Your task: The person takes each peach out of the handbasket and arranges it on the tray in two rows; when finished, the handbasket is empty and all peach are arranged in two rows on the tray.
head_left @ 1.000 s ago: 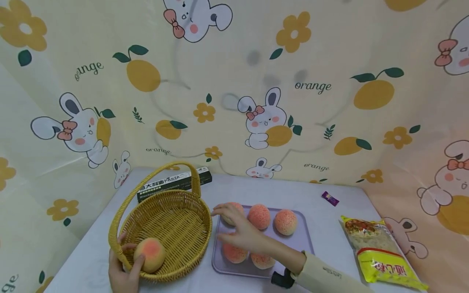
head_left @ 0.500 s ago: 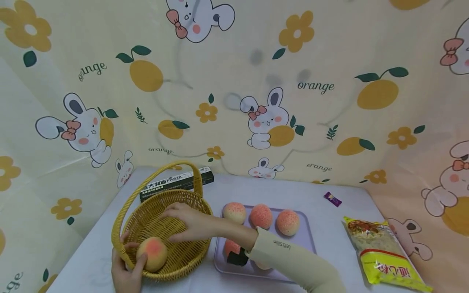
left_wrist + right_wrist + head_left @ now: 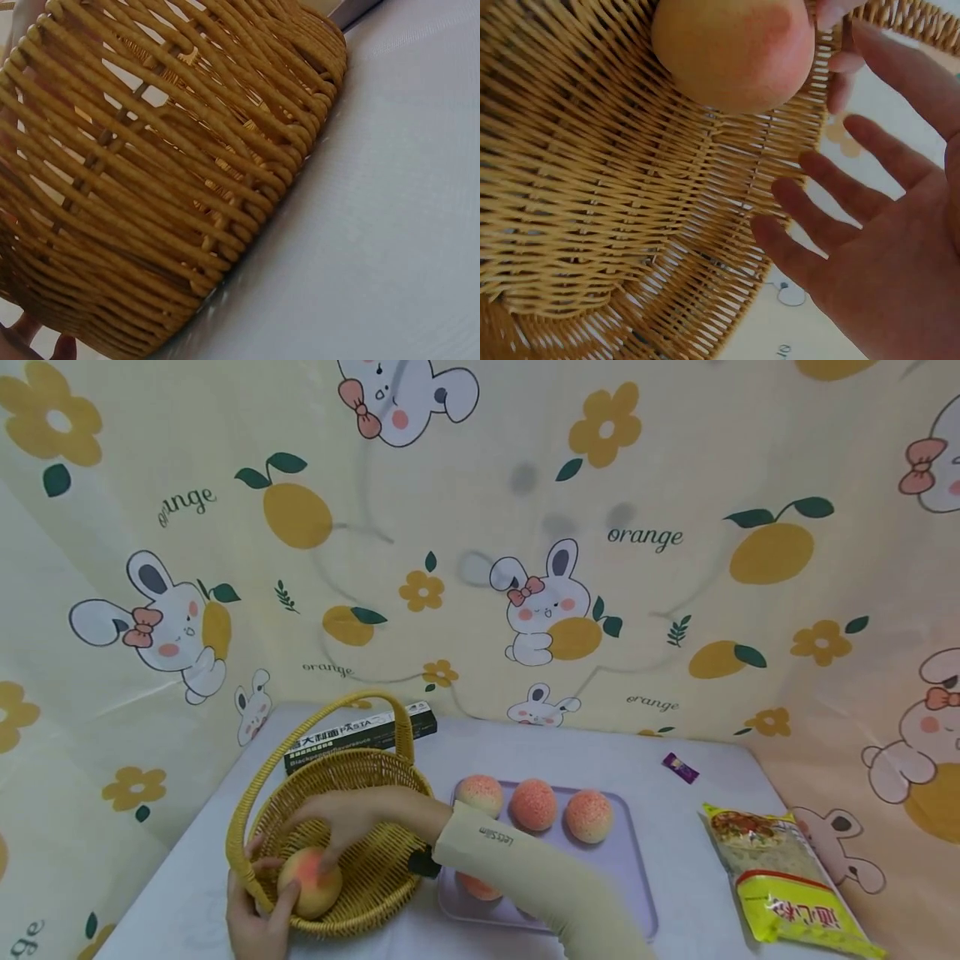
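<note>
A yellow wicker basket (image 3: 375, 868) with an arched handle stands at the left, and one smooth yellow-pink peach (image 3: 303, 902) lies inside by its near-left rim. My left hand (image 3: 255, 920) grips that rim at the foot of the handle. Its thumb lies over the rim against the peach. Over the basket reaches my right hand (image 3: 341, 818), thumb down near the top of the peach. In the right wrist view the right hand (image 3: 885, 247) has its fingers extended, apart from the peach (image 3: 735, 52). The left wrist view mostly holds the basket's outer wall (image 3: 150, 187), with fingertips at its lower corner.
A lilac tray (image 3: 615, 881) with several speckled pink balls (image 3: 534, 805) lies right of the basket, partly under my right sleeve (image 3: 525, 868). Behind the basket is a dark pasta box (image 3: 360, 739). Farther right are a small purple packet (image 3: 680, 767) and a yellow pasta bag (image 3: 787, 877).
My right hand has swept left from above the tray into the basket and over the peach. My left hand, the basket and the peach keep their places.
</note>
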`<state>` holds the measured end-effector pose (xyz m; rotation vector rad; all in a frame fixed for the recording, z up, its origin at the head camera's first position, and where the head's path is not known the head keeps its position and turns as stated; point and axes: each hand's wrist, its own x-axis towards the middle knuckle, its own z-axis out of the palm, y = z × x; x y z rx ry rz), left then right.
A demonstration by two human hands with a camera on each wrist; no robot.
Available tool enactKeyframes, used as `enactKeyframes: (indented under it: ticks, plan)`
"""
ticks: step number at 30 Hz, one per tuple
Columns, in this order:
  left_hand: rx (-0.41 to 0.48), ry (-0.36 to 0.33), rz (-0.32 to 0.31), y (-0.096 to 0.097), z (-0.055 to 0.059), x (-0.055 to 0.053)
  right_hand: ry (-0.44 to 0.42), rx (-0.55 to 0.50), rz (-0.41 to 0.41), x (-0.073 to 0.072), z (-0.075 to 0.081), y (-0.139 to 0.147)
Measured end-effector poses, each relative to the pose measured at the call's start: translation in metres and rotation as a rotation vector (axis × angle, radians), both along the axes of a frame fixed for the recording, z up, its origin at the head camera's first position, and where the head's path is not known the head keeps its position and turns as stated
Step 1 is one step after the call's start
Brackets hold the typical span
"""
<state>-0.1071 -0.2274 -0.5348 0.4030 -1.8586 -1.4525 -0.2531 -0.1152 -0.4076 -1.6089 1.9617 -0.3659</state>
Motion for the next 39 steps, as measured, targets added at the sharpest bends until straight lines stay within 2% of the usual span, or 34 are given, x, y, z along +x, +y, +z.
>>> enactKeyframes:
  ticks: [9,16,20,27,32,39]
  plan:
    - [-0.008,0.019,0.009,0.000,0.000,-0.002,-0.095,0.129,-0.018,-0.003,-0.017,-0.025]
    - [-0.015,0.024,0.005,0.000,0.001,-0.002,-0.122,0.137,0.042,-0.001,-0.024,-0.033]
    - [-0.018,0.020,0.000,-0.001,0.000,-0.003,-0.141,0.146,0.039,0.002,-0.026,-0.035]
    - [-0.002,0.029,-0.005,0.000,0.001,-0.002,-0.139,0.229,0.041,0.004,-0.030,-0.035]
    - [0.009,0.035,-0.002,0.000,0.000,0.000,-0.171,0.242,0.031,0.005,-0.031,-0.035]
    - [0.007,0.015,0.005,0.001,0.001,-0.001,-0.133,0.249,0.024,0.004,-0.032,-0.036]
